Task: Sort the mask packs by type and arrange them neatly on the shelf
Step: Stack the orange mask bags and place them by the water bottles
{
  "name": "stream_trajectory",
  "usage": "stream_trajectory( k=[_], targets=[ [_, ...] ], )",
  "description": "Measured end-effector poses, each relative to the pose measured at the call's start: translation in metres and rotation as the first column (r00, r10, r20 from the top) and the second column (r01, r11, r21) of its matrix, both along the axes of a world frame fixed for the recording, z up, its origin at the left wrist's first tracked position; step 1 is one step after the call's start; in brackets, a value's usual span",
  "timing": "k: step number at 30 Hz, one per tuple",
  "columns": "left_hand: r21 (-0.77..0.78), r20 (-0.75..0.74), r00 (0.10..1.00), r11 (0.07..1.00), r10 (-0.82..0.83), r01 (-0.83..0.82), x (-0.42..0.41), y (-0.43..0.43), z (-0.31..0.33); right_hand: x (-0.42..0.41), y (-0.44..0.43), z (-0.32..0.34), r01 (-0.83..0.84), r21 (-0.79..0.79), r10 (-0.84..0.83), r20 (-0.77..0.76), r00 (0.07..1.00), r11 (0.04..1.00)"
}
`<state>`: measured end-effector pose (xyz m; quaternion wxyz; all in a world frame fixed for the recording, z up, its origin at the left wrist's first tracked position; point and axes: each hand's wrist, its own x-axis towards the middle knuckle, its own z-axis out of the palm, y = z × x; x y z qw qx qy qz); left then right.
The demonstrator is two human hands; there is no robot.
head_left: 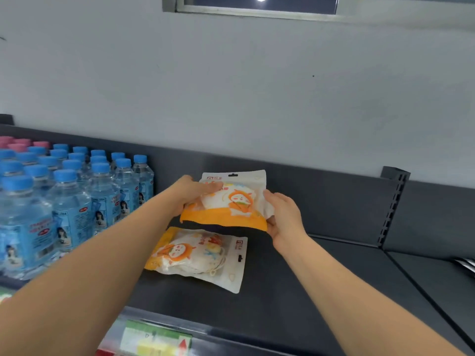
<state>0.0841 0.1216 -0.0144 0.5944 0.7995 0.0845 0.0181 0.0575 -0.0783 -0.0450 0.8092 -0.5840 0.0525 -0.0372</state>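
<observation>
Holding an orange-and-white mask pack (232, 201) at the centre of the frame, just above the dark shelf (321, 291), the person grips it from both sides. The left hand (191, 194) clasps its left edge with fingers laid across the front, and the right hand (284, 217) curls round its right edge. Its hang-hole end points toward the grey wall (257, 86). A second mask pack (198, 255) of the same print lies flat on the shelf just below it, turned sideways. Blue-capped water bottles (64, 201) stand crowded at the left, with pink-capped bottles (23, 143) behind them. A price label (154, 340) sits at the lower edge.
</observation>
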Motion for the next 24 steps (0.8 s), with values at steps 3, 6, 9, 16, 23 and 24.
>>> stream_trajectory(
  k=[3,6,9,16,23,24],
  targets=[
    [0.031,-0.127,0.992,0.999,-0.018,0.023,-0.012,0.030,0.000,-0.006,0.008,-0.003,-0.029,0.016,0.031,-0.139,0.990,0.999],
    [0.172,-0.306,0.946,0.971,-0.106,0.164,-0.024,0.055,-0.012,-0.010,0.015,-0.014,-0.113,-0.156,0.070,-0.254,0.965,0.981],
    [0.328,-0.382,0.919,0.915,-0.101,0.236,-0.033,0.063,-0.019,-0.011,0.019,-0.024,-0.198,-0.361,0.105,-0.263,0.959,0.911],
    [0.441,-0.317,0.889,0.779,-0.329,0.446,-0.040,0.058,-0.010,-0.011,0.019,-0.025,-0.212,-0.617,0.088,-0.226,0.970,0.758],
    [0.445,-0.484,0.818,0.717,-0.311,0.536,-0.031,0.031,-0.024,-0.019,0.015,-0.025,-0.263,-0.512,0.101,-0.323,0.941,0.818],
    [0.436,-0.517,0.802,0.714,-0.301,0.549,-0.030,0.029,-0.025,-0.020,0.015,-0.025,-0.262,-0.494,0.103,-0.326,0.940,0.829]
  ],
)
